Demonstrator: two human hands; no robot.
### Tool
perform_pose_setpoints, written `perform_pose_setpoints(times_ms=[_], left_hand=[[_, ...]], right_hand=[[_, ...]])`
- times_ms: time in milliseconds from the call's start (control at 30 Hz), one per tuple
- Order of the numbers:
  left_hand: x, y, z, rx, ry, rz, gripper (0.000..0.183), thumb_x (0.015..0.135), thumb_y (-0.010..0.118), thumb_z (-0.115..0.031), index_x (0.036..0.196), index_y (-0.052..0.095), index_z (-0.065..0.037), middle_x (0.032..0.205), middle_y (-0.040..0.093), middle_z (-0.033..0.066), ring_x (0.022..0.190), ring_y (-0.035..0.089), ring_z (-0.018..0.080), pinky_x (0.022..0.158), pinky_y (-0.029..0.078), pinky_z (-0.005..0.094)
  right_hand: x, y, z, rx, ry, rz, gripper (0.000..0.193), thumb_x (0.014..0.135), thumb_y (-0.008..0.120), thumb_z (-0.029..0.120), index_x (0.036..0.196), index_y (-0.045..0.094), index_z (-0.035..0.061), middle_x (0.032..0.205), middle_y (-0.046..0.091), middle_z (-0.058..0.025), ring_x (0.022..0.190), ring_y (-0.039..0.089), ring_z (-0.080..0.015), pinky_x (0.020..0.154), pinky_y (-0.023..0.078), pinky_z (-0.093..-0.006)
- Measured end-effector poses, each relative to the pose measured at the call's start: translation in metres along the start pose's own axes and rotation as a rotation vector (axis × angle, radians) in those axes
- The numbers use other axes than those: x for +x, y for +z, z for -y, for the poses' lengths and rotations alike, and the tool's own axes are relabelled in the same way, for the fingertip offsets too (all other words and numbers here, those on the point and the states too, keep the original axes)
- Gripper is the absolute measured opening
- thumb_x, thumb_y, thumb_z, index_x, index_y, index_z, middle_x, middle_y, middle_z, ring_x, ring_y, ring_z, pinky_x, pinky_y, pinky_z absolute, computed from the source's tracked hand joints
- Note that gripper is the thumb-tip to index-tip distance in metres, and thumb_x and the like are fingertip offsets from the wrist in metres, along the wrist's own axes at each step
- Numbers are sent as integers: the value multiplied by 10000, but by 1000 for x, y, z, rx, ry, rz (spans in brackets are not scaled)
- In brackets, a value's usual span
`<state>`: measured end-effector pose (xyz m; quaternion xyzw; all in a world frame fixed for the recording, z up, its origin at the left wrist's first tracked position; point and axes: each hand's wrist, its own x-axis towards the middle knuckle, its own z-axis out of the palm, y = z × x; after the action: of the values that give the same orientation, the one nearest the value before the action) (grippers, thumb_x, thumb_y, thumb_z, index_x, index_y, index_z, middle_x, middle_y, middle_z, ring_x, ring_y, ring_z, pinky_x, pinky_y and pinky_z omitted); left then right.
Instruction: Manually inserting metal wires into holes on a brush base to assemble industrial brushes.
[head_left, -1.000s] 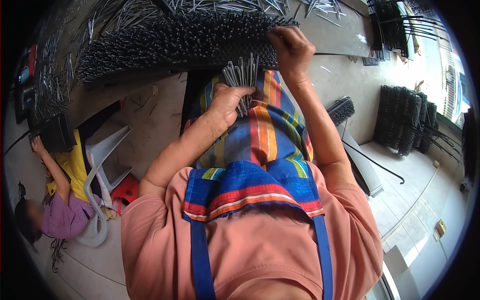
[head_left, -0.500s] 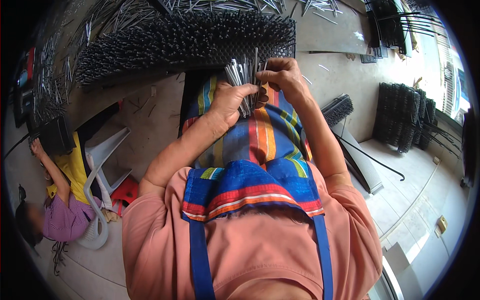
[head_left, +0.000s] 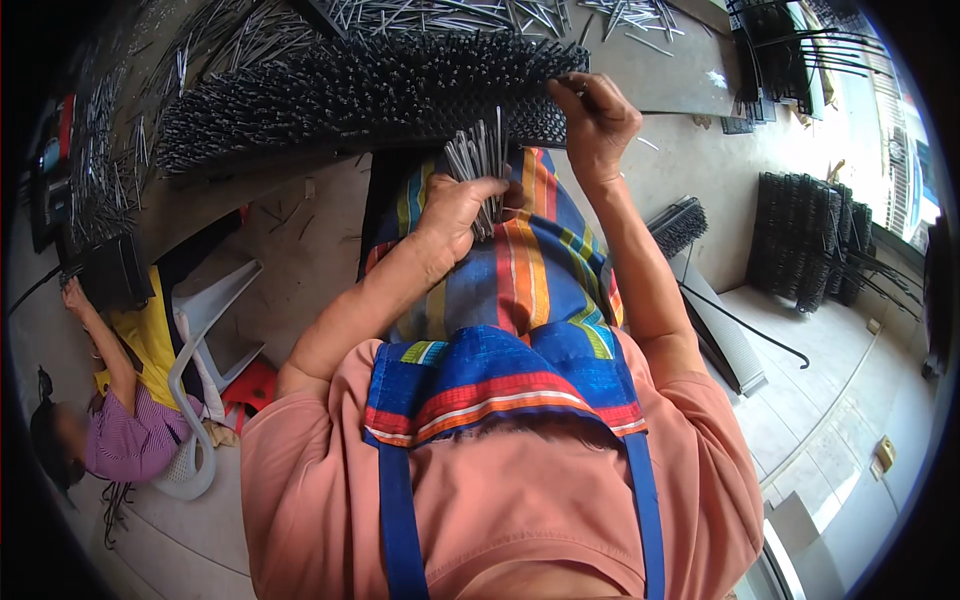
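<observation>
Metal rods [head_left: 472,157] fan from the clenched left hand [head_left: 454,208] at the near edge of a honeycomb tray [head_left: 541,123] as the pinched right hand [head_left: 602,118], contents unclear, returns to its right edge.

Pale grey tiled floor [head_left: 800,400], brightly daylit at right. Glaring barred window [head_left: 892,140], upper right. White plastic chair [head_left: 207,455] with curved frame, left. Pale smooth wall [head_left: 885,405], lower right.

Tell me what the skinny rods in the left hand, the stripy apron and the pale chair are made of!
The skinny rods are probably metal: they gleam silvery grey. The stripy apron looks like matte cloth, with soft folds. The pale chair seems smooth plastic, moulded in curves.
</observation>
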<state>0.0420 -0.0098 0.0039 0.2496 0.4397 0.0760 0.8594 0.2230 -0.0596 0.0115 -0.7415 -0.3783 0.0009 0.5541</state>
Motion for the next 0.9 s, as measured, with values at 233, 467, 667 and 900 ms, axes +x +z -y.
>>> perform_pose_setpoints(times_ms=[233, 467, 667, 900], left_hand=[[4, -5, 2, 18, 4, 7, 178, 804, 624, 68, 965, 661, 2, 849, 703, 125, 740, 707, 240, 667, 602, 362], [6, -6, 1, -17, -26, 29, 172, 798, 639, 58, 962, 657, 8, 856, 707, 133, 736, 708, 243, 665, 601, 362], [10, -6, 3, -33, 1, -18, 192, 798, 640, 57, 983, 654, 9, 862, 707, 142, 739, 707, 253, 660, 597, 360], [0, 6, -6, -97, -73, 98, 265, 759, 613, 124, 1007, 651, 41, 843, 699, 136, 666, 703, 236, 581, 604, 350]], right_hand=[[-2, 8, 8, -87, 62, 95, 99, 744, 748, -13, 829, 697, -5, 722, 653, -40, 641, 575, -67, 579, 455, -224], [12, 7, 10, -175, -107, 121, 68, 766, 729, 15, 831, 708, 20, 737, 662, -81, 643, 633, -147, 600, 489, -264], [7, -2, 18, -561, -346, 388, 109, 776, 741, 109, 883, 728, 89, 758, 646, -93, 656, 642, -257, 597, 501, -298], [-34, -14, 13, 184, 739, 602, 121, 800, 736, 102, 784, 671, 2, 640, 575, 17, 534, 492, -54, 461, 371, -246]])
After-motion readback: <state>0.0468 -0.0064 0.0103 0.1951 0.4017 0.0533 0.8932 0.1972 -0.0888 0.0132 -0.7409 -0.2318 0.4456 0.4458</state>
